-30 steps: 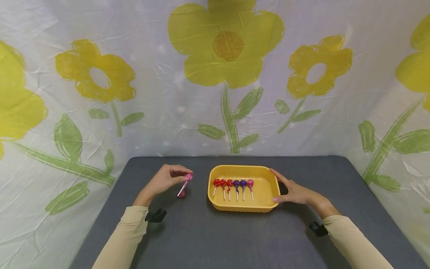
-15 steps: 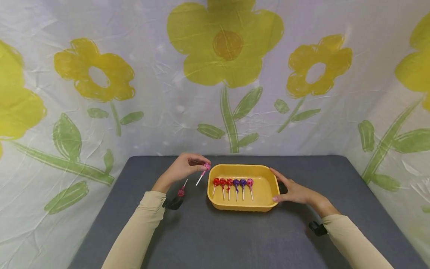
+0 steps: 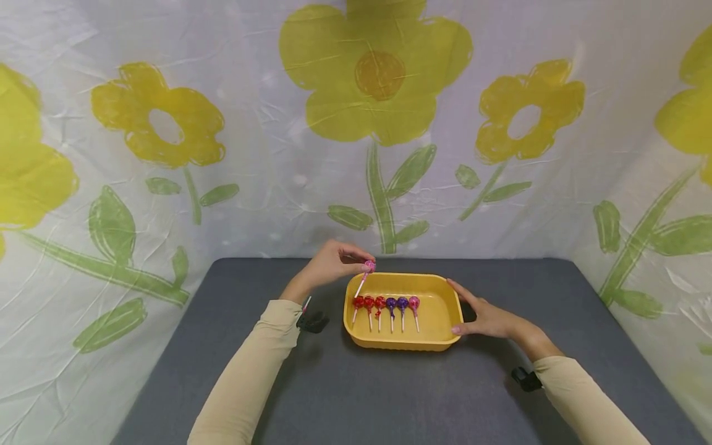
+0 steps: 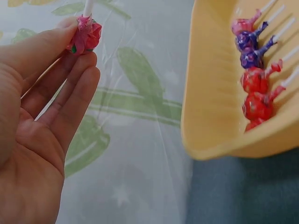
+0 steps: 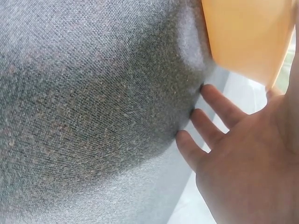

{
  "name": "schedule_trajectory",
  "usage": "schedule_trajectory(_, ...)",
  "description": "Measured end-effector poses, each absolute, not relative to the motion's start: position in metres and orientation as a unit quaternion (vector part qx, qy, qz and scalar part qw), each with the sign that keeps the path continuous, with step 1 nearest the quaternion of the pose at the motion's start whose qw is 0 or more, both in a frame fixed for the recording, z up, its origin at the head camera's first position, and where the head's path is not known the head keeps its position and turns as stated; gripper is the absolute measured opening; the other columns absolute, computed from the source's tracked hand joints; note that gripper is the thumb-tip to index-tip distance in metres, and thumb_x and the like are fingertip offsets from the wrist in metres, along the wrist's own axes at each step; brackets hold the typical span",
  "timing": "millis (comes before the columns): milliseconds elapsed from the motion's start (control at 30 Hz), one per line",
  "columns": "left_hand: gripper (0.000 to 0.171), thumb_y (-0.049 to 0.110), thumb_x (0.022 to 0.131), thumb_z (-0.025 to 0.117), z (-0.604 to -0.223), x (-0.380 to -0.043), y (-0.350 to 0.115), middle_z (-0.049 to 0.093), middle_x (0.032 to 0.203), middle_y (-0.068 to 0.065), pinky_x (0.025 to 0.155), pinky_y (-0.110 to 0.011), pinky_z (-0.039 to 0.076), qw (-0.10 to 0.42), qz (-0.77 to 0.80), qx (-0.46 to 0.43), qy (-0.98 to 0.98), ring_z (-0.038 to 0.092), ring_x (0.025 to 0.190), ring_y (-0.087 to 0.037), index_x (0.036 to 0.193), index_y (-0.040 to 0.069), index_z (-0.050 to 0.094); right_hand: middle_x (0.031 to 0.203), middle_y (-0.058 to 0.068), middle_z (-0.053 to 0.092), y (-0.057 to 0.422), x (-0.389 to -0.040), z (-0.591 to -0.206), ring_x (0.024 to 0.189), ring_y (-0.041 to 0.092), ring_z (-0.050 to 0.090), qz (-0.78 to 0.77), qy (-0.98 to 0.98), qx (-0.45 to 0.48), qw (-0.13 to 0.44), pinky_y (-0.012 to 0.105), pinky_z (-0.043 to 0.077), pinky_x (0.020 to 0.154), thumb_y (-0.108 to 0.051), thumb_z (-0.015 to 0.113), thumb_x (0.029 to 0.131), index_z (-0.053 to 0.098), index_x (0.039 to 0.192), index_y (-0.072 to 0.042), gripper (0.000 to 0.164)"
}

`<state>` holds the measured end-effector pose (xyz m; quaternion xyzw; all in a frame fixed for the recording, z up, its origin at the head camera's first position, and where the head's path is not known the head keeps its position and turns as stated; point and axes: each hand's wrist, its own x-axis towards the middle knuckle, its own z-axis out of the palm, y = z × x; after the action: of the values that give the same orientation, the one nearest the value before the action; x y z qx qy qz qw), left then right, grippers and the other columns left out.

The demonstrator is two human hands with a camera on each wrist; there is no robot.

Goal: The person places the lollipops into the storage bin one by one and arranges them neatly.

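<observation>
A pink-wrapped lollipop hangs stick-down over the back left part of the yellow tray. My left hand pinches its wrapped head between thumb and fingertips, as the left wrist view also shows with the lollipop. Inside the tray lies a row of lollipops: red ones, purple ones and one pink at the row's right end. My right hand touches the tray's right end with thumb and index finger spread along the rim. Its other fingers extend beside the tray, fairly straight.
Another lollipop lies on the dark grey table left of the tray; only its stick shows past my left wrist. Behind the table hangs a pale cloth printed with yellow flowers.
My left hand has carried the pink lollipop rightward from the table's left side to above the tray. The lollipop left behind is now mostly covered. My right hand and the tray have stayed still.
</observation>
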<state>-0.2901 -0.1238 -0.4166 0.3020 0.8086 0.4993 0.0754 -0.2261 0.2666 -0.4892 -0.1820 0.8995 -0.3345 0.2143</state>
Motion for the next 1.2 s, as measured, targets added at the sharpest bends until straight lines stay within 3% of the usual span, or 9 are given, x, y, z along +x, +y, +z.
schedule_trajectory(300,0.024,0.022,0.088,0.076,-0.417,-0.298,-0.105,0.077,0.107,-0.01,0.084,-0.031,0.06,0.084,0.507,0.317,0.797,0.075,0.091,-0.016,0.11,0.012,0.077,0.158,0.027,0.028,0.267,-0.226,-0.49,0.145,0.053,0.023,-0.331,0.9,-0.188,0.213,0.077,0.026,0.106,-0.045,0.076,0.084,-0.001,0.16,-0.031,0.11)
schedule_trajectory(533,0.026,0.024,0.088,0.076,-0.418,-0.302,-0.089,0.078,0.103,-0.007,0.09,-0.031,0.058,0.096,0.509,0.328,0.79,0.074,0.095,-0.014,0.112,0.014,0.077,0.159,0.024,0.027,0.269,-0.225,-0.49,0.146,0.053,0.023,-0.328,0.904,-0.173,0.213,0.078,0.026,0.106,-0.046,0.076,0.084,-0.001,0.159,-0.036,0.108)
schedule_trajectory(1200,0.026,0.017,0.089,0.075,-0.431,-0.307,-0.055,0.078,0.103,-0.011,0.084,-0.028,0.059,0.133,0.524,0.319,0.779,0.075,0.092,-0.014,0.113,0.008,0.075,0.157,0.027,0.031,0.265,-0.224,-0.484,0.145,0.053,0.023,-0.334,0.898,-0.197,0.209,0.077,0.027,0.106,-0.042,0.077,0.084,0.0,0.16,-0.029,0.109)
